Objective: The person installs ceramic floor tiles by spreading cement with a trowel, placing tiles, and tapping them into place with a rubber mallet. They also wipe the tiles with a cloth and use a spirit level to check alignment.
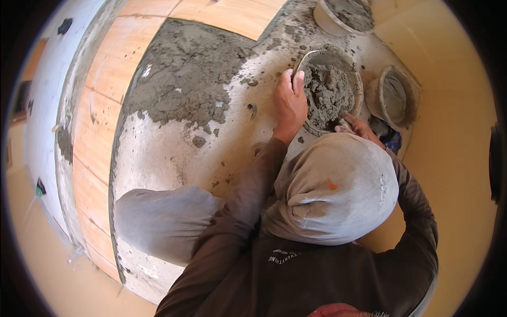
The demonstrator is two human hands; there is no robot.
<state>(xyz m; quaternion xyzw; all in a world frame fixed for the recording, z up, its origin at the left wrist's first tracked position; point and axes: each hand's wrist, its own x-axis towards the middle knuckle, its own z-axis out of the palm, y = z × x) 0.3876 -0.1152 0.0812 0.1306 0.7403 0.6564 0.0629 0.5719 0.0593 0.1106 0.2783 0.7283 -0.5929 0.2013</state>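
A round bucket [339,59], its wall crusted with cement, stands before me with lumpy grey mortar [327,92] inside. At the bucket's left rim is my left hand [291,104], closed with the fingers hooked over the edge. My right hand [360,128] is closed at the near right rim, its fingertips smeared grey; my knee partly hides this side of the bucket. To the left, a broad bed of wet mortar [185,68] is spread over the floor, bordered by wood-look tiles [103,68].
A second bucket of mortar [330,21] stands at the far right, and a third bucket [376,98] by the yellow wall [449,158]. A dark blue object [393,141] lies near my right hand. My grey-trousered knees [163,222] are close in. Mortar crumbs dot the bare floor [153,158].
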